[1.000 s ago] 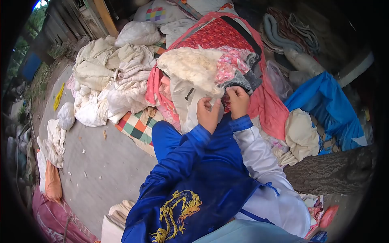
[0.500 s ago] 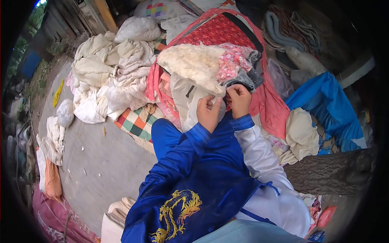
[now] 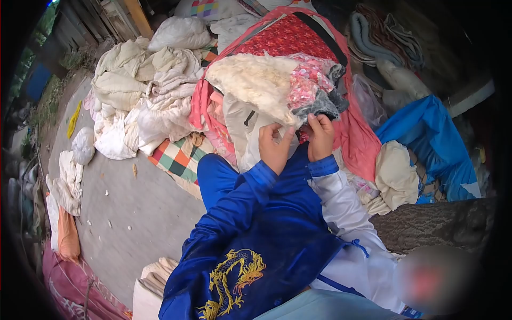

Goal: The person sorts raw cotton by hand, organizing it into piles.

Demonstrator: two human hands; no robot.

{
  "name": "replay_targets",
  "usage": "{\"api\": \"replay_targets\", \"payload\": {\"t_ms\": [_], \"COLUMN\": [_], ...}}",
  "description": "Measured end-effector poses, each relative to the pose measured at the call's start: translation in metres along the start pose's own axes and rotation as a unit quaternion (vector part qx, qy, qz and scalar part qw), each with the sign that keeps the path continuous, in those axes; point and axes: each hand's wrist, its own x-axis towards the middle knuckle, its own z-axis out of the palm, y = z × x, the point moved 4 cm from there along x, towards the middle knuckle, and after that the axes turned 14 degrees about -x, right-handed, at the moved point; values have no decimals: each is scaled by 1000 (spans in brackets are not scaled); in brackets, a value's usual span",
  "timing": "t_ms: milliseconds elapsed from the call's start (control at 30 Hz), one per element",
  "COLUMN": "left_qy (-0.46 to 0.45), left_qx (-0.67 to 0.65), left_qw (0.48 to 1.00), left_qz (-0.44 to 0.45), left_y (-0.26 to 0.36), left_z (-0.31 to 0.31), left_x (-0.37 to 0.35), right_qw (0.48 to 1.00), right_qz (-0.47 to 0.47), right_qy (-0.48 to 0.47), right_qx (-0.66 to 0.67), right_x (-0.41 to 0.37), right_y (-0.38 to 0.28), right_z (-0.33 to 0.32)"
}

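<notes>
Over my lap lies a piece of quilted padding, its cream fluffy wadding (image 3: pixel 250 80) joined to pink floral cloth (image 3: pixel 306 88) and a dark grey fuzzy edge (image 3: pixel 320 106). My left hand (image 3: pixel 274 146) is closed in a pinch at the wadding's lower corner. A short gap away, my right hand (image 3: pixel 321 140) pinches the dark grey edge, fingertips pointing up. Whitish cloth with a small black strip hangs beneath, beside my left hand. Behind the padding spreads red patterned fabric (image 3: pixel 274 42) with a pink border.
Heaped cream bedding (image 3: pixel 120 90) lies to the left, beside a checked cloth (image 3: pixel 181 157). A blue tarp (image 3: pixel 426 138) and a beige bundle (image 3: pixel 397 170) are at right, above a thick log (image 3: pixel 437 226). Rolled quilts (image 3: pixel 368 40) sit at the back right. Grey floor (image 3: pixel 128 213) shows at left.
My right hand has shifted slightly right, and its fingers stand more upright on the dark edge. My left hand stays in nearly the same place. A blurred patch appears at lower right.
</notes>
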Motion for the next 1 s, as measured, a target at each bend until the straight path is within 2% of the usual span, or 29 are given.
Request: {"api": "replay_targets", "payload": {"t_ms": [33, 133, 233, 333, 433, 533, 633, 733, 800, 900, 933, 1000], "left_qy": [3, -23, -54, -139, -100, -11, 29, 196, 190, 152, 152, 145], "left_qx": [14, -23, -98, -165, -283, -303, -155, -367, -365, -361, -353, -340], "left_qw": [1000, 999, 985, 948, 898, 932, 960, 874, 884, 895, 901, 909], "left_qz": [19, -30, -129, -236, -321, -199, -231, -250, -221, -212, -199, -190], "left_y": [3, -7, -10, -16, -8, -41, -42, -45, -38, -44, -36, -29], "left_z": [-1, 2, 5, 4, 5, 4, -22, -37, -34, -27, -23, -22], "left_x": [-1, -7, -13, -13, -14, -11, 12, 42, 47, 44, 43, 39], "right_qw": [1000, 996, 992, 985, 983, 984, 987, 984, 982, 990, 993, 986], "right_qz": [8, 15, 67, 114, 130, 107, 71, 52, 56, 93, 102, 104], "right_qy": [-14, -70, -76, -91, -93, -79, -39, 6, 22, 6, -18, -62], "right_qx": [18, 62, 74, 93, 91, 116, 139, 168, 178, 108, 61, -113], "right_x": [-8, -24, -36, -42, -42, -42, -39, -26, -20, -24, -28, -32], "right_y": [4, 16, 22, 27, 38, 46, 33, 34, 39, 37, 49, 62], "right_z": [-1, -7, -5, -6, -11, -19, -34, -68, -69, -48, -42, -29]}}
